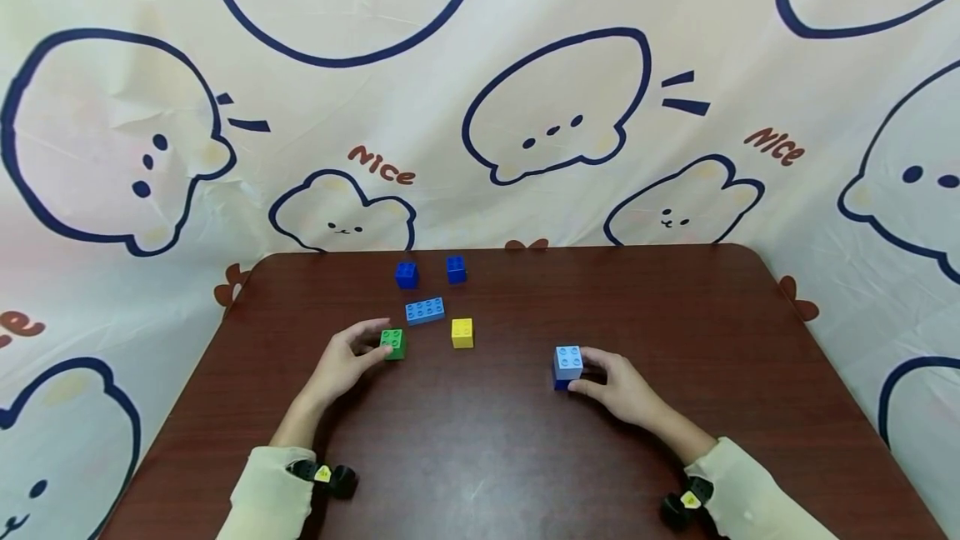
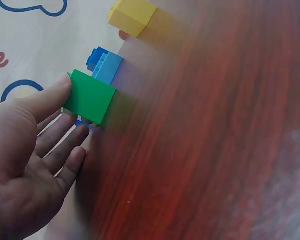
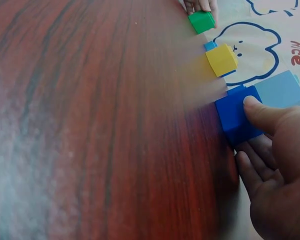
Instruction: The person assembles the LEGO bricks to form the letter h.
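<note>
My left hand [image 1: 347,363] pinches a green toy building block [image 1: 392,344] between thumb and fingers. In the left wrist view the thumb lies on the edge of this green block [image 2: 90,97], and the other fingers reach behind it. On the right, my right hand [image 1: 621,387] grips a two-block stack. Its lower piece is a dark blue block [image 3: 240,115], with the thumb pressed on its side. A light blue block [image 1: 568,362] sits on top of it. The yellow block [image 1: 462,333] stands apart, between the two hands.
A long light blue block [image 1: 425,312] lies just beyond the green one. Two blue blocks, one at left [image 1: 407,276] and one at right [image 1: 456,270], stand near the far edge of the brown table [image 1: 480,440]. A patterned cloth [image 1: 555,215] hangs behind.
</note>
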{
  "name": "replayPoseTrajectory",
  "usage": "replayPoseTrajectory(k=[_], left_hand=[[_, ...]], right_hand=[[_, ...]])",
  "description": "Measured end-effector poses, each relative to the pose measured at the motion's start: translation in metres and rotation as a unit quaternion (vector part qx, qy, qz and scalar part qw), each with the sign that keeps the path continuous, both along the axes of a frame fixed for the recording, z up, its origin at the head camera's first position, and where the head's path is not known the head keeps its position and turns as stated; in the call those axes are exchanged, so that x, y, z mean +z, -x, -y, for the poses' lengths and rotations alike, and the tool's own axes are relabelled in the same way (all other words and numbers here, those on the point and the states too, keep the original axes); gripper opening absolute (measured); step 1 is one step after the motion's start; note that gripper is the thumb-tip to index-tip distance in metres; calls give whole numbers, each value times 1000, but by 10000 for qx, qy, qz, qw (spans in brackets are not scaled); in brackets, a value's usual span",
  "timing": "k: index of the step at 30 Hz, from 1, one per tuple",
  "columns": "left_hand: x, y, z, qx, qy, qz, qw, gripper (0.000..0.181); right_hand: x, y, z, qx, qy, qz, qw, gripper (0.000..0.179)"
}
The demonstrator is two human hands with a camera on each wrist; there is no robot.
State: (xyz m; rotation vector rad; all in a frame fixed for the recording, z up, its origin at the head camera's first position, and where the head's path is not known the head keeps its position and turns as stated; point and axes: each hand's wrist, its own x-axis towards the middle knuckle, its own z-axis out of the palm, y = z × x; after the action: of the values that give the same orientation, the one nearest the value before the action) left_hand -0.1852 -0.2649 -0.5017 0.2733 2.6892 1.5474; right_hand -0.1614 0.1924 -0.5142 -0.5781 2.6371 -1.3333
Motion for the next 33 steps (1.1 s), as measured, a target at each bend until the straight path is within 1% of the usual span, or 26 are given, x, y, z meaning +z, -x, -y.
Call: replayPoseTrajectory(k=[7,13,15,18,21,26,27,31,33], left_hand=[[-1,-2,0,131,80,232,9996,44],[-4,-2,0,168,43,238,9996,42],[-5,-2,0,179,26,230,9996,41],[-6,-3,0,214,-9,226,9995,41],[-7,-3,-1,220,-49,220,9995,41],[-6,-3,-1,227,-101,207,9995,43],[-3,-4,-3,234,-95,228,9994,42],[19,-13,-12,194,-46,242,9995,41],[21,-13,-12,178,-13,249,9995,40]], right_hand=[[-4,-2,0,-16,-13,-113,9999,49],[-6,-5,0,-166,-3,-97,9998,52],[-7,-6,1,-167,72,-104,9998,54],[-6,-7,1,-79,346,-74,9993,59],[-5,-9,0,18,577,-95,9983,68],[2,-12,-3,10,657,-323,9973,80],[4,-12,-4,-12,653,-375,9972,82],[17,-14,-8,-236,488,-536,9971,87],[26,-15,-8,-345,363,-625,9968,89]])
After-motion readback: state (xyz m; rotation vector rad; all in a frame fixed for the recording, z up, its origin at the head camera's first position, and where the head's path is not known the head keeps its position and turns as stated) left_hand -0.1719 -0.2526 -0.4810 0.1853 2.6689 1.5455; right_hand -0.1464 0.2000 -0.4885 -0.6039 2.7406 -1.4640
